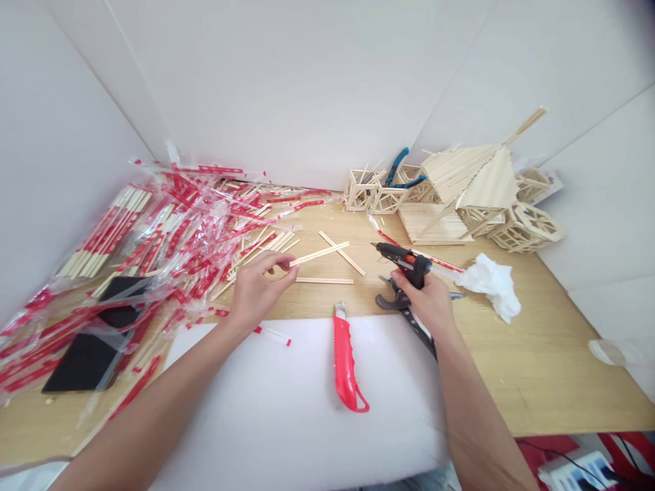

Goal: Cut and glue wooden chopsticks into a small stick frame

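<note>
Chopsticks (pixel 323 253), two lying side by side, sit just about at the centre of your view, which is taken as the middle of the clock, raised in front of the desk (pixel 516 361). A white sheet (pixel 286 402) spreads at 6 o'clock, partly behind your left arm. Your heap of wrapped chopsticks (pixel 197 221), clear plastic printed with red, fills 9 to 10 o'clock. You have a wooden model (pixel 468 174) with a slatted roof at 2 o'clock, and a black slab (pixel 82 361) at 8 o'clock, partly under wrappers.

Your left hand (pixel 260 286) pinches the pair by its near end, thumb and forefinger nearly meeting around it. Your right hand (pixel 427 303) wraps its fingers around the handle of a glue gun (pixel 402 258) at 3 o'clock, its nozzle apart from the pair; you cannot tell whether the trigger is squeezed. Crumpled tissue (pixel 494 283) lies further out at 3 o'clock. A red knife (pixel 345 365) rests at 6 o'clock, its metal tip toward 12. Blue-handled pliers (pixel 396 167) stand out between 1 and 2 o'clock, among small wooden frames (pixel 391 199). Loose sticks (pixel 327 280) lie just behind and below the pair.
</note>
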### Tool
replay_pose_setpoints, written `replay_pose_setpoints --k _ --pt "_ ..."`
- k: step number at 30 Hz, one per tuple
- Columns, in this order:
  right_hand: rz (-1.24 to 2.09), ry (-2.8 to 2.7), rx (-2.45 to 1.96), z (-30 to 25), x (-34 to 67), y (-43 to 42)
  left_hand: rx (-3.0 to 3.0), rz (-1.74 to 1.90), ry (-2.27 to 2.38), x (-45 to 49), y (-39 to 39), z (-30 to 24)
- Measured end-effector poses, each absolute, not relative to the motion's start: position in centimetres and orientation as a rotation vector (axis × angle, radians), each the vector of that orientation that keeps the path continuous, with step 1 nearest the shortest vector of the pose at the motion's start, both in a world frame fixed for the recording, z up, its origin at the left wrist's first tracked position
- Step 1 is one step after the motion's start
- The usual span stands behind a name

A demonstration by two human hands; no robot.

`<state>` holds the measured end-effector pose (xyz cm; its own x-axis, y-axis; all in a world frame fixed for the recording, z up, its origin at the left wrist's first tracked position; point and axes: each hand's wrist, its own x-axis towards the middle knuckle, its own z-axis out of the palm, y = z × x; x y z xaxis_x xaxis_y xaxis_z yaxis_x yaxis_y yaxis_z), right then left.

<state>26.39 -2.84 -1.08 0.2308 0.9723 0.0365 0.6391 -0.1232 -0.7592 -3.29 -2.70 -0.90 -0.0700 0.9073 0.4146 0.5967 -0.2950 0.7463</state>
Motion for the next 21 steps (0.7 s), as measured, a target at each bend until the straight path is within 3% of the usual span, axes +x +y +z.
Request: replay_pose_setpoints --k 4,13,21 --pt "0.438 -1.585 -1.917 -2.0 29.9 -1.0 1.853 1.25 1.588 -3.4 -2.4 -1.5" --pt "0.338 -1.701 -1.967 -3.8 32.3 0.4 1.818 1.172 1.589 -3.7 -2.0 -2.2" --pt "0.543 -1.774 -1.813 -2.3 31.4 2.0 1.811 1.173 1.556 -3.9 -1.8 -2.2"
